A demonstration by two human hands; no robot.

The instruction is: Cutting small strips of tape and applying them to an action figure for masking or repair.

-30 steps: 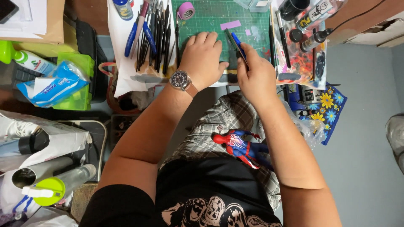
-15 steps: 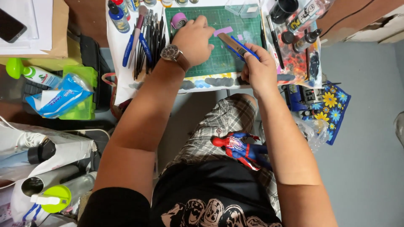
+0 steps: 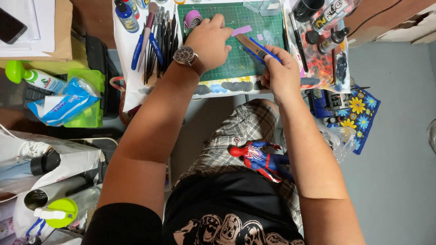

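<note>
Right hand (image 3: 280,72) grips utility knife (image 3: 256,47), blade seemingly hidden.

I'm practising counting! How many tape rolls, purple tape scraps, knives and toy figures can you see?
Tape roll: 1
Tape scraps: 2
Knife: 1
Toy figure: 1
Total: 5

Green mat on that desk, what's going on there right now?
A seated person works at a green cutting mat. The right hand holds a blue utility knife, its tip over the mat near a small purple scrap. The left hand, with a wristwatch, rests on the mat beside a purple tape roll. Brushes and pens lie left of the mat. A red and blue action figure lies on the person's lap.
</note>
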